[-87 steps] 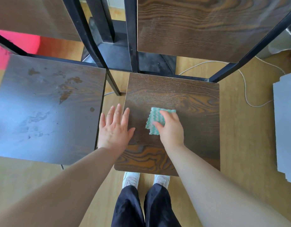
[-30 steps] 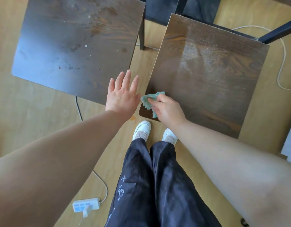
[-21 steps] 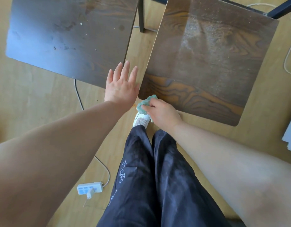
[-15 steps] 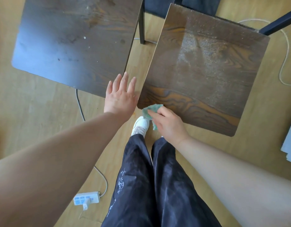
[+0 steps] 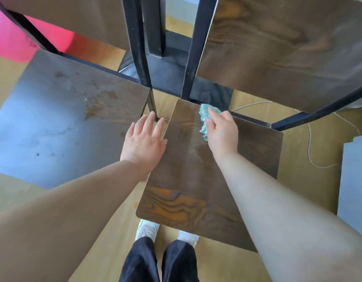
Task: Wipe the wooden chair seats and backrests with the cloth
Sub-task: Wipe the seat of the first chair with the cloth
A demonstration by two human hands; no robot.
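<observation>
Right hand [image 5: 222, 135] pinches cloth [image 5: 205, 117] on seat [image 5: 196, 169], poking past fingers — left hand [image 5: 143, 143] spread.

The wooden floor [image 5: 314, 192] is carrying the left chair [image 5: 64, 129] and right chair [image 5: 188, 169] side by side; a white cable [image 5: 309, 143] is lying beside the latter.

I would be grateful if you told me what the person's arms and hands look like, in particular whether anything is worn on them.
Both arms are bare: the left forearm and the right forearm show no sleeve up to the picture's edge. The left hand and the right hand wear no gloves, and no ring, watch or bracelet shows on either.
</observation>
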